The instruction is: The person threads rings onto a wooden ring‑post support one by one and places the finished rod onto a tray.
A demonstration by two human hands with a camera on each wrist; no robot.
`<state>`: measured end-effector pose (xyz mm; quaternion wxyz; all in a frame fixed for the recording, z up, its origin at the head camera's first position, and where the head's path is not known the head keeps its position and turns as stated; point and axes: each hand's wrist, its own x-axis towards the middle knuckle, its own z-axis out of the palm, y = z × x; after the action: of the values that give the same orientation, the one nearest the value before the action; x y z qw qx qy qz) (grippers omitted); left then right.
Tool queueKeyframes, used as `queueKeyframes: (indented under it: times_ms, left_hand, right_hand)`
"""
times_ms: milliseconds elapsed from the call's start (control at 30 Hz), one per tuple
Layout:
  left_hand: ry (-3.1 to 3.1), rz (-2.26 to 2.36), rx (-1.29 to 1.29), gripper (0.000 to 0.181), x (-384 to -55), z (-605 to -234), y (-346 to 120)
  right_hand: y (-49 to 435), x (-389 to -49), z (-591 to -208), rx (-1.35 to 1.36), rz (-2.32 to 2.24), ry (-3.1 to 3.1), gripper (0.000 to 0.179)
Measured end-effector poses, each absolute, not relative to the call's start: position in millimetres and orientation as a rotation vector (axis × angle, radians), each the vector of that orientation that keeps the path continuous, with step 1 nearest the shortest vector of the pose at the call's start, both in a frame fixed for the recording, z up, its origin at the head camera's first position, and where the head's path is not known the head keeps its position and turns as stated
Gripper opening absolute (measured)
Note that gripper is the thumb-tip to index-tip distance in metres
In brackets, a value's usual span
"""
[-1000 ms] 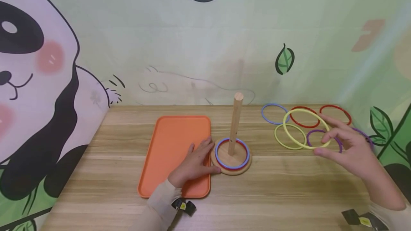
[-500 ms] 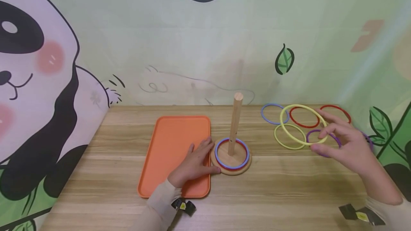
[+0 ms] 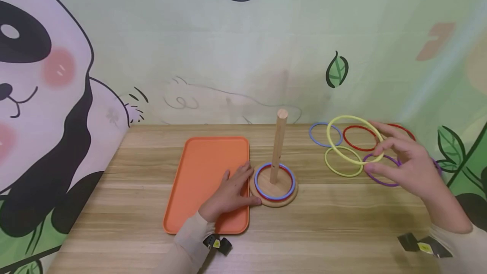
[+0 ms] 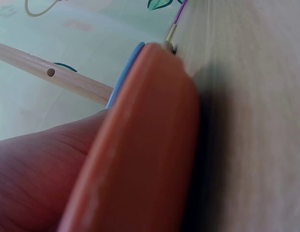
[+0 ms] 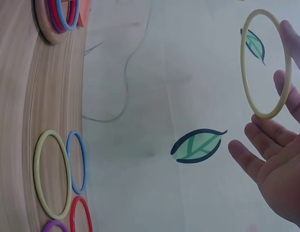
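In the head view, my right hand (image 3: 414, 166) pinches a yellow ring (image 3: 345, 117) between thumb and fingers. The ring is tilted and in the air above other rings at the right. My left hand (image 3: 230, 195) lies over the right edge of an orange tray (image 3: 201, 172), fingers extended. Its fingertips and thumb are at the side of a round wooden base (image 3: 278, 204). From that base rises an upright wooden peg (image 3: 279, 147). Around its foot lie a blue ring (image 5: 75, 17), a red ring and a purple ring (image 5: 54, 17), stacked in the right wrist view.
Right of the peg on the wooden table lie a blue ring (image 3: 310, 134), a yellow ring (image 3: 343, 176), a red ring (image 3: 344, 139) and a purple ring (image 3: 380, 183). Another red ring (image 3: 405, 129) and purple one are partly behind my right hand. A printed backdrop (image 3: 243, 54) stands behind.
My right hand has moved left and up slightly, carrying the yellow ring away from the purple ring. My left hand, the tray and the peg have stayed in place.
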<state>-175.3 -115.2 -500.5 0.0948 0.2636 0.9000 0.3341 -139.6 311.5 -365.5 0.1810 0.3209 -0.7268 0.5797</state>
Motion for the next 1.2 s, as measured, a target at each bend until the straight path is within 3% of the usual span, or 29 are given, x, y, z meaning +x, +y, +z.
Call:
queueKeyframes:
  times_ms: [1200]
  left_hand:
    - [2.668,0.995,0.775,0.097,-174.9,-499.7,-115.3]
  right_hand:
    - [277.8,-157.5,-341.5,0.991,1.545,-2.052,0.035]
